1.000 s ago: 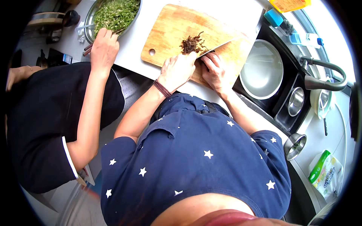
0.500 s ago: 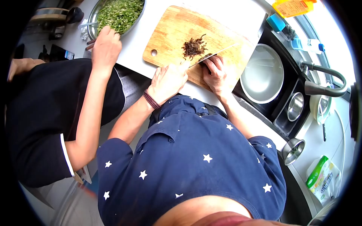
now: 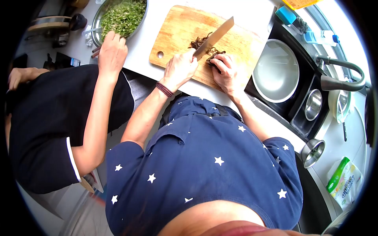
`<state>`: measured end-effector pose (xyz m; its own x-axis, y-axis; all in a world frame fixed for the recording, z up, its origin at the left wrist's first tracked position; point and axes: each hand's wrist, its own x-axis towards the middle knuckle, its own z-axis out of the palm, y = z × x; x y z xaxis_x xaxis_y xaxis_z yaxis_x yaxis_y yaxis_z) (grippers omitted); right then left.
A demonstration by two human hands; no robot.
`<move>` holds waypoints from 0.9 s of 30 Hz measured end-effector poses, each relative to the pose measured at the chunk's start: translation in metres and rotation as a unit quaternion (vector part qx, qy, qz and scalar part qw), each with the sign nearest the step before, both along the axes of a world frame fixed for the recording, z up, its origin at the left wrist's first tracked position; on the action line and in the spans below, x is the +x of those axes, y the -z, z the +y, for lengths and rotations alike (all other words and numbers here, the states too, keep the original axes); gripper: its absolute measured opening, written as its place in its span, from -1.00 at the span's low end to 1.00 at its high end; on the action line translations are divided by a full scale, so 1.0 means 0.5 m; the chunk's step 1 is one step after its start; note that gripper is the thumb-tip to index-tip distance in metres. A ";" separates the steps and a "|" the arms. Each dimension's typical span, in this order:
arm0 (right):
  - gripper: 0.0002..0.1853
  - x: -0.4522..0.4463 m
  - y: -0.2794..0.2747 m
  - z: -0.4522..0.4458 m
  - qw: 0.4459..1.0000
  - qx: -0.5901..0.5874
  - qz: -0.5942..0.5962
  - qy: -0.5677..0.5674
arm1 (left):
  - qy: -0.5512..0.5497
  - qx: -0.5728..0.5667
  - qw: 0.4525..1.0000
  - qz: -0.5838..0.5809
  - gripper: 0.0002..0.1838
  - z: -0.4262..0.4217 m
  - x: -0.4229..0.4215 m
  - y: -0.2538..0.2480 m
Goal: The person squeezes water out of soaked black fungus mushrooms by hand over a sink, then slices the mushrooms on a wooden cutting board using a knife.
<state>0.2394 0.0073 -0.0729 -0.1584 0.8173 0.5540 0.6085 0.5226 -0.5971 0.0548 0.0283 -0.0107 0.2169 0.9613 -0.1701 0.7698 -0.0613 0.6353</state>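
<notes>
Gripping a knife (image 3: 217, 36) over the cutting board (image 3: 177, 27) with the left hand (image 3: 180, 70), and curling the right hand (image 3: 225, 72) against dark strips (image 3: 214, 52) lying around the middle of that board.

A white desk (image 3: 154, 27) runs across the upper part of the view, its surface smooth and brightly lit. A black double-basin sink (image 3: 300, 92) is set to its right, with a curved grey faucet (image 3: 340, 85) alongside. At upper right, a window (image 3: 348, 29) admits strong white daylight; the glass is overexposed. A pale tiled ledge (image 3: 357, 129) lines the right side. The far left is dimmer. At lower left, a grey surface (image 3: 47, 206) is indistinct: floor or furniture, undetermined.
</notes>
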 end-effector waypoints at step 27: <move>-0.66 0.018 0.008 -0.012 0.994 0.056 -0.091 -0.011 | 0.078 0.033 0.993 0.084 -0.87 -0.029 -0.042 -0.118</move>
<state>0.2482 0.0014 -0.0767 -0.2814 0.7479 0.6012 0.6894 0.5934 -0.4155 0.0339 0.0139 0.0483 0.3372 0.9287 -0.1542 0.8423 -0.2244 0.4902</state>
